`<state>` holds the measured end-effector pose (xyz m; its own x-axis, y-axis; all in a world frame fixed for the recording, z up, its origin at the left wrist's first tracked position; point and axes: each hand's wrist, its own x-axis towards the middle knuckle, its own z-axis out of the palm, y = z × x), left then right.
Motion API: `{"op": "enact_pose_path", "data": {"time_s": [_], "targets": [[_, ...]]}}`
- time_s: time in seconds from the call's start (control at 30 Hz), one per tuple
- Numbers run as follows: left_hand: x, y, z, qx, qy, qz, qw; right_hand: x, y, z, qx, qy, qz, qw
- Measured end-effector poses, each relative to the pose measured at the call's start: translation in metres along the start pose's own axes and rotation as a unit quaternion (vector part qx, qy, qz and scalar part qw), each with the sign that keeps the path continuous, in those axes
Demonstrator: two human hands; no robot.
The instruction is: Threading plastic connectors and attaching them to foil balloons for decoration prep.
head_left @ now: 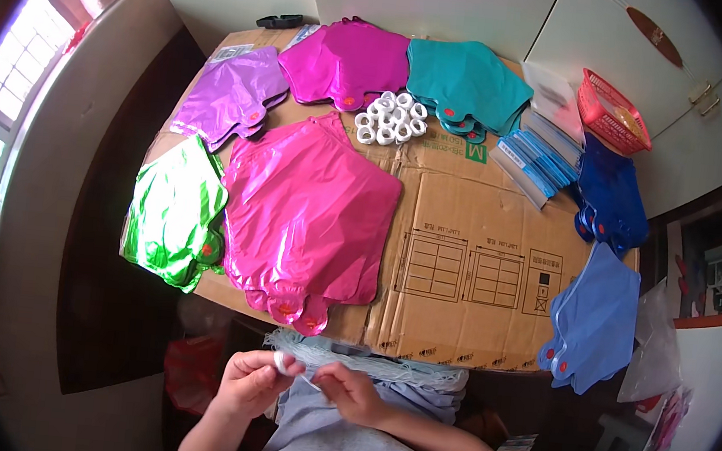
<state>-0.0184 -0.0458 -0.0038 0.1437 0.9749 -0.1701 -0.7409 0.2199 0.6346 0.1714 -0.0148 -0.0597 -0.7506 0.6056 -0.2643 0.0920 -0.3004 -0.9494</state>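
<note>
Item in hand: a small white ring-shaped spool (280,359), pinched between the fingers (264,374) of the left hand (249,382), close to the chest; the right hand (348,391) is closed on a fine pale thread or ribbon end just beside the spool, and a loose bundle of pale blue-white string (365,362) lies directly beyond both hands. Handling note, as a judgement: keep the spool pinched steady and the strand taut and short between the two hands, so that it does not tangle in the bundle. Surface, beyond the fingers: a desk covered with flattened brown cardboard (464,235), carrying, largest first, a stack of glossy pink foil balloons (306,211), then green (173,212), purple (230,95), magenta (346,61), teal (462,79), dark blue (612,193) and light blue (595,318) stacks, blue-and-white flat packets (537,160), a red plastic basket (611,110), and a cluster of white ring spools (391,117). Room: pale cabinet doors (621,51) far ahead, bright window (6,78) to the left.
</note>
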Motion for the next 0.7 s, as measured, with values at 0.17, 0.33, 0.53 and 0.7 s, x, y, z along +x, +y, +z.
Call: {"op": "enact_pose_path", "data": {"time_s": [0.17,0.33,0.53,0.7], "targets": [[0.018,-0.008,0.01,0.709,-0.028,0.17,0.684,-0.015,-0.015,-0.002,-0.242,0.175,-0.282,0.912],[0.014,-0.007,0.013,0.445,-0.166,0.043,0.879,-0.018,-0.027,-0.022,-0.269,0.211,-0.282,0.896],[0.024,-0.004,0.017,0.618,-0.147,0.097,0.766,-0.036,-0.032,-0.014,-0.238,0.19,-0.293,0.906],[0.02,-0.02,0.015,0.487,-0.159,0.12,0.85,-0.023,-0.02,-0.007,-0.25,0.183,-0.281,0.908]]}}
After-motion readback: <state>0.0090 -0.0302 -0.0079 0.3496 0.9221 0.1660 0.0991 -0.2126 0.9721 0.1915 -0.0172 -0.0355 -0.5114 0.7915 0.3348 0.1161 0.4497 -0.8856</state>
